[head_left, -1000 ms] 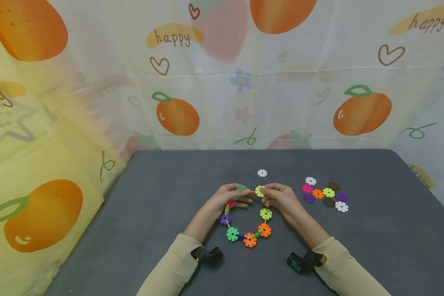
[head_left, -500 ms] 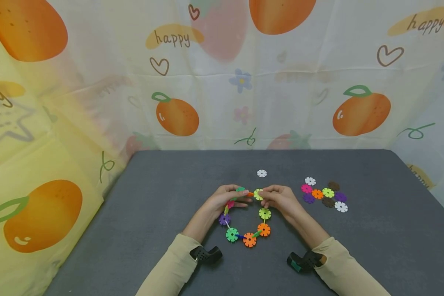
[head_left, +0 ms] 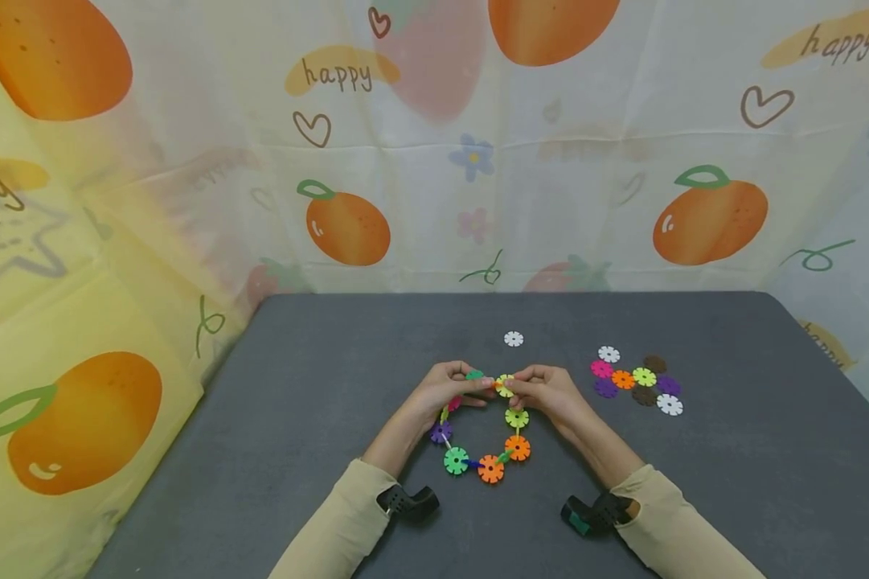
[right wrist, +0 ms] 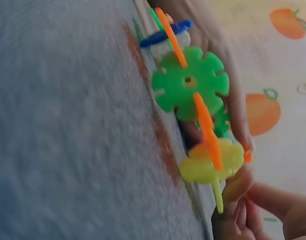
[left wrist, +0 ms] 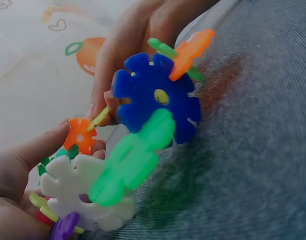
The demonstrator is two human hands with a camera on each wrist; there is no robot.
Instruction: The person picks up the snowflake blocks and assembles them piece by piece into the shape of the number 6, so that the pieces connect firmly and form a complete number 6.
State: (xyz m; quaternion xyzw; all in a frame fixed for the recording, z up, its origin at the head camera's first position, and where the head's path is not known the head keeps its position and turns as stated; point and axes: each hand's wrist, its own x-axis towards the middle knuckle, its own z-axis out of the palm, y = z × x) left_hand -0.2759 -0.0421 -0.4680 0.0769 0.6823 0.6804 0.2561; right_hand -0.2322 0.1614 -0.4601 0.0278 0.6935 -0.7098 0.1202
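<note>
Pinched in left hand [head_left: 444, 390]: orange disc [left wrist: 75, 129]; in right hand [head_left: 559, 394]: yellow disc [head_left: 503, 392]. Just now, narrowing of gap to apparent contact; hence, probably, near-closure of disc chain [head_left: 486, 464], on middle of worktop [head_left: 333, 346], short of far edge.

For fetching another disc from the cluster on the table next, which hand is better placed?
The right hand, I'd judge: it is nearer the cluster, though it pinches a yellow disc. The left hand grips the chain farther away.
</note>
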